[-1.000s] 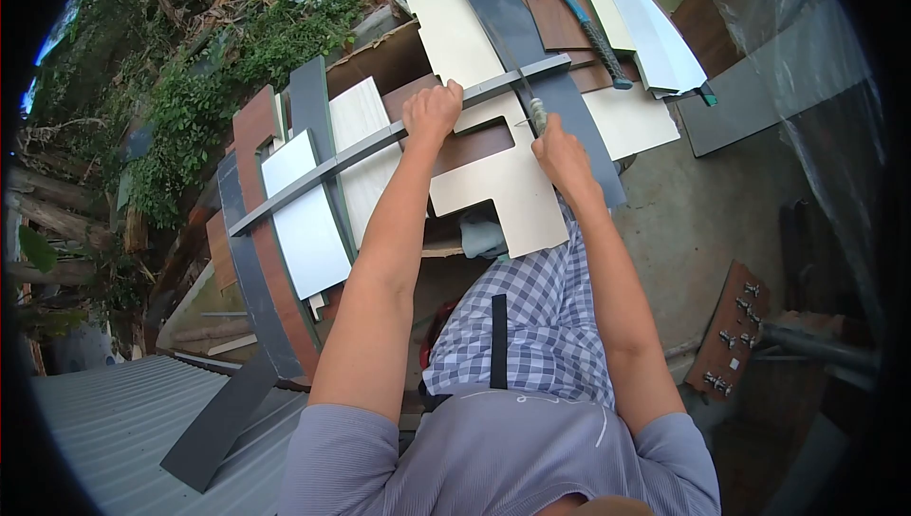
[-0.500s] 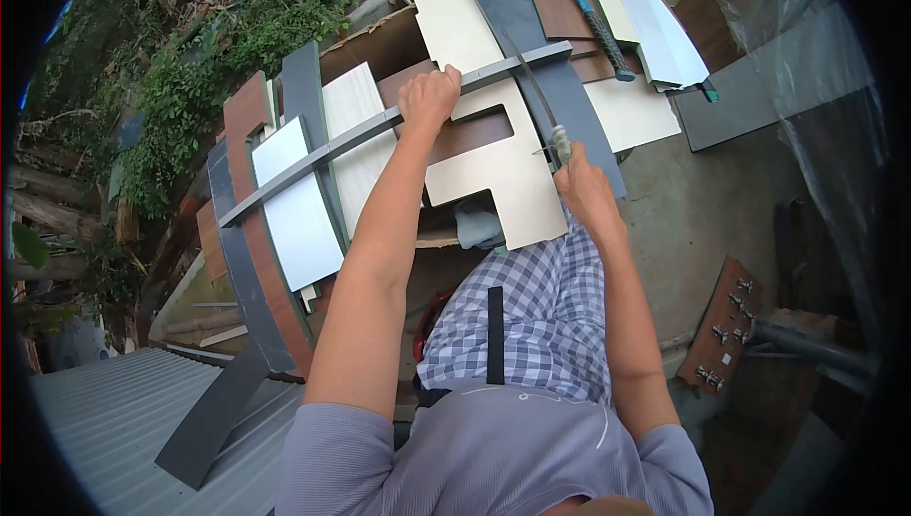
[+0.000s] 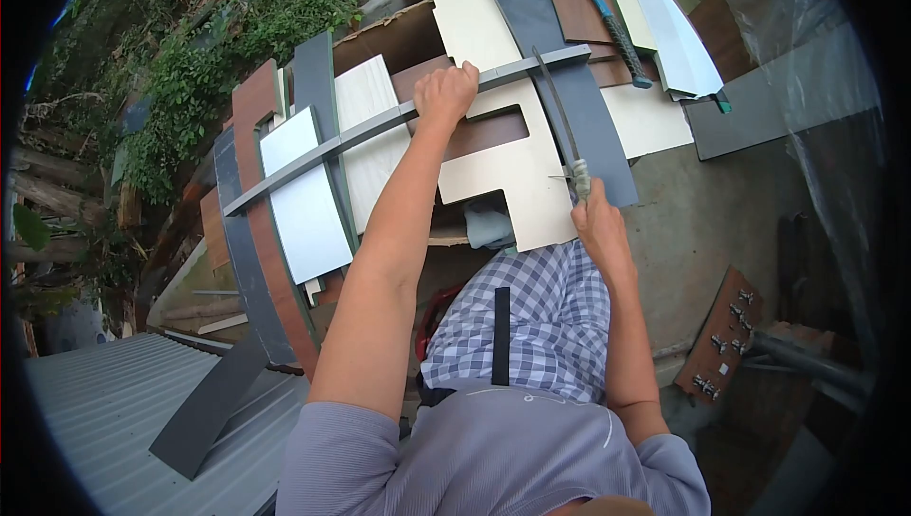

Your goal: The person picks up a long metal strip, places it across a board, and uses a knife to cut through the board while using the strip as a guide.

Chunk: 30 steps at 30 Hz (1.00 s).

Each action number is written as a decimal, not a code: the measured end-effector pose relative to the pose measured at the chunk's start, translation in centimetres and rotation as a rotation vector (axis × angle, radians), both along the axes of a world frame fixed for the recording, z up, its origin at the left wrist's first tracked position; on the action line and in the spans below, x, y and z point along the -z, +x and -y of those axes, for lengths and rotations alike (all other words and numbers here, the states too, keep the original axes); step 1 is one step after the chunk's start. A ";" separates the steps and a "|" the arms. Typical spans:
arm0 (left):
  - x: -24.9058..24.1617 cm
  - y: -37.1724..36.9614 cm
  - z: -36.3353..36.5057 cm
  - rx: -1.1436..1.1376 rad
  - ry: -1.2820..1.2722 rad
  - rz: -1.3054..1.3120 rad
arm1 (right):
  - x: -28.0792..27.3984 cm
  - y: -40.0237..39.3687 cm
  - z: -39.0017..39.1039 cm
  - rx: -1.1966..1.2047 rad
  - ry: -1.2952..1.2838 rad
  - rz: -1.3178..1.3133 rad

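A long grey metal bar point(image 3: 334, 144) lies slantwise across a pile of flat boards. My left hand point(image 3: 446, 93) is closed around the bar, a little right of its middle. In my right hand point(image 3: 604, 226) is a hacksaw point(image 3: 560, 112), gripped by its pale, wrapped-looking handle. The saw's long thin frame crosses the bar near the bar's right end. Whether its teeth have cut into the metal cannot be seen from above. Below the bar lies a cream board point(image 3: 536, 174) with rectangular cutouts, close to my right hand.
A blue-and-black hammer point(image 3: 612, 27) lies on the boards at the upper right. Dark grey point(image 3: 593, 108), brown and white boards overlap underneath. A brown panel with metal fittings point(image 3: 718, 340) stands at the right. Corrugated sheeting point(image 3: 104, 421) is at the lower left, green plants point(image 3: 199, 89) beyond.
My right hand has drawn the hacksaw back toward my body across the bar. My left hand stays on the bar. The whole view has shifted slightly.
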<state>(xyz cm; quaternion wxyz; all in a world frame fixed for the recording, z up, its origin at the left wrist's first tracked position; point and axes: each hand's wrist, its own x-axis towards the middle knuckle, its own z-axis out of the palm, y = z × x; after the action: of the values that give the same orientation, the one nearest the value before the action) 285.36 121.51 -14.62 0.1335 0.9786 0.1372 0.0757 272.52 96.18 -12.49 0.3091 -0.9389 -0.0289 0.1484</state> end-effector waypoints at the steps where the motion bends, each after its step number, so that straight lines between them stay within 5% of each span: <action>1: 0.2 0.1 0.0 -0.002 -0.002 0.001 | -0.3 0.0 0.0 0.008 -0.011 -0.025; 11: 0.4 0.7 -0.4 -0.015 0.010 0.013 | 0.9 7.6 -3.2 -0.046 0.010 0.136; 23: -0.2 0.6 -0.5 -0.003 -0.052 -0.045 | 0.1 0.5 0.0 -0.003 0.002 0.015; 30: 0.1 0.9 -0.7 0.009 -0.034 -0.040 | 0.4 5.0 -0.9 -0.034 0.002 0.092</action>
<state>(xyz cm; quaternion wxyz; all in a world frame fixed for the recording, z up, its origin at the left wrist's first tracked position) 286.27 122.17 -14.69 0.1477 0.9781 0.1365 0.0532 277.56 97.07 -12.84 0.3060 -0.9438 -0.0593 0.1104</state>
